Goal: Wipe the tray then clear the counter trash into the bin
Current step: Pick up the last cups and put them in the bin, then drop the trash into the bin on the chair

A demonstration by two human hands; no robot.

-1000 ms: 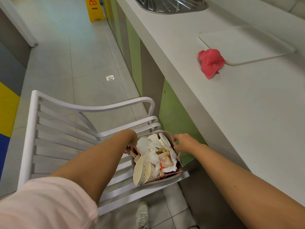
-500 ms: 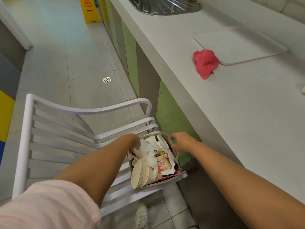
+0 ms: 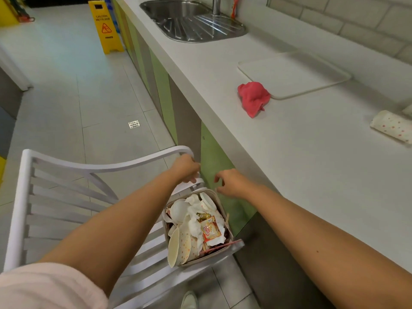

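Bin [image 3: 205, 262] sits on the white slatted chair [image 3: 66, 210] beside the counter [image 3: 312, 175], stuffed with paper cups, lids, napkins and a sachet. Our left hand [image 3: 186, 168] hovers just past the bin at the chair's rail, fingers loosely curled, holding nothing. Our right hand [image 3: 231, 184] is beside it, fingers spread and relaxed, also empty. On the counter: pink cloth [image 3: 253, 98] bunched at the near corner of the tray [image 3: 292, 74], and a spotted paper cup [image 3: 390, 128] on its side, well to the right. Beyond that, sink [image 3: 194, 21].
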